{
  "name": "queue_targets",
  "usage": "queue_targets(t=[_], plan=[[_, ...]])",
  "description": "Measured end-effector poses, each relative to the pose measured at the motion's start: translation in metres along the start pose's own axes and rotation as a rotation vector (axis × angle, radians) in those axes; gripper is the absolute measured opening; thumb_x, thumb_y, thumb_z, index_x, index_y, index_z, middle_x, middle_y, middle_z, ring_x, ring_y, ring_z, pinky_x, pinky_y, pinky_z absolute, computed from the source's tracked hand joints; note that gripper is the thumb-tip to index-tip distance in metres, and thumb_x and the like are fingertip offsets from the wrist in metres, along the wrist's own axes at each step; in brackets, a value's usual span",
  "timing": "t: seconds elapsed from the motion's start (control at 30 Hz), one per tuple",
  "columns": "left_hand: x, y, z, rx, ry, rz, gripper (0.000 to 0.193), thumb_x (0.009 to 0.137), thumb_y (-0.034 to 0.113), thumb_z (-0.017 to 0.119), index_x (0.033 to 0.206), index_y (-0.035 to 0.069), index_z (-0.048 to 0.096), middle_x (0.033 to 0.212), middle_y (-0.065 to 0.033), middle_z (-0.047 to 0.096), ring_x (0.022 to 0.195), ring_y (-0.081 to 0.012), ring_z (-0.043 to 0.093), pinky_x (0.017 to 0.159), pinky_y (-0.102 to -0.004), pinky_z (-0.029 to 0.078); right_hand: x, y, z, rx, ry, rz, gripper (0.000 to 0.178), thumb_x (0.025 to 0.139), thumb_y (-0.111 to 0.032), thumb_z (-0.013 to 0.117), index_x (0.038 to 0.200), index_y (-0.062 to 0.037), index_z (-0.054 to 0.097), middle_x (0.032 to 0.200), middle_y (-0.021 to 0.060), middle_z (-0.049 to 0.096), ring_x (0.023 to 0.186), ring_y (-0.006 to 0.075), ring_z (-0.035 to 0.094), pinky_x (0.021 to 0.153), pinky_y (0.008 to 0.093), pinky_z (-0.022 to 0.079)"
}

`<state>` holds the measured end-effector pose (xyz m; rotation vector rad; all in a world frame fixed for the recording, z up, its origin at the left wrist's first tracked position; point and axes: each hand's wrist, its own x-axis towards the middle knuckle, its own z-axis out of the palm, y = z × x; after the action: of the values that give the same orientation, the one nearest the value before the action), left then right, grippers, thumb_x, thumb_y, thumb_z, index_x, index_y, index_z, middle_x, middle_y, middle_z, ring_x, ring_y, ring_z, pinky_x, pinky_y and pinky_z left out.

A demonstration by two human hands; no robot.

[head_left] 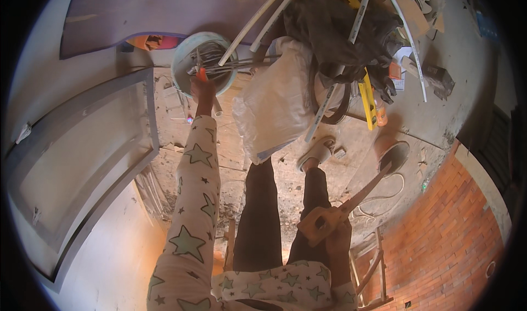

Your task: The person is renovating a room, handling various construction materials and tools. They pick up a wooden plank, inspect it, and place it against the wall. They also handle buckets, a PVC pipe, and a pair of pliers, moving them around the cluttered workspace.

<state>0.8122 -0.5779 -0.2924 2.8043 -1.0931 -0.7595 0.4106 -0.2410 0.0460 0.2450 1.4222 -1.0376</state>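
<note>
My left hand (pixel 203 94) reaches forward to the rim of a pale green bucket (pixel 177 72). It is closed around an orange-handled tool (pixel 202 75) whose metal end points into the bucket; I cannot make out its exact kind. Dark thin rods or tools (pixel 211 53) lie in the bucket, some sticking out to the right. Close to my right thigh, my right hand (pixel 339 239) grips a handsaw (pixel 359 195) by its wooden handle. The saw's blade slants up and to the right, away from my body.
A whitish plastic sack (pixel 272 105) and dark bag (pixel 324 28) fill the middle, with white pipes (pixel 357 22) lying across. To the right are a yellow level (pixel 368 99), an overturned-looking pot (pixel 392 151) and a loose cable (pixel 387 206). A grey-framed panel (pixel 82 157) leans at left.
</note>
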Motion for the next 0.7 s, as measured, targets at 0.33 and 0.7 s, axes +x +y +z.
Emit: queue_targets(t=[0.33, 0.7], plan=[[0.017, -0.044, 0.014, -0.133, 0.116, 0.156, 0.034, 0.088, 0.018, 0.071, 0.119, 0.005, 0.065, 0.101, -0.0189, 0.072, 0.092, -0.0336, 0.072, 0.075, -0.045, 0.057, 0.001, 0.018, 0.001, 0.009, 0.009, 0.015, 0.049, 0.095, -0.013, 0.055, 0.14, 0.0047, 0.045, 0.128, 0.0146, 0.06, 0.117, 0.0237, 0.063, 0.1, 0.0369, 0.053], [0.005, -0.035, -0.007, -1.062, -0.37, -0.327, 0.022, 0.1, 0.021, 0.065, 0.113, 0.003, 0.065, 0.088, -0.0074, 0.068, 0.071, -0.0195, 0.066, 0.06, -0.0341, 0.057, 0.002, 0.028, 0.013, -0.101, -0.001, 0.03, 0.05, 0.094, -0.017, 0.058, 0.137, 0.0061, 0.046, 0.124, 0.015, 0.062, 0.11, 0.0235, 0.066, 0.092, 0.0352, 0.057]])
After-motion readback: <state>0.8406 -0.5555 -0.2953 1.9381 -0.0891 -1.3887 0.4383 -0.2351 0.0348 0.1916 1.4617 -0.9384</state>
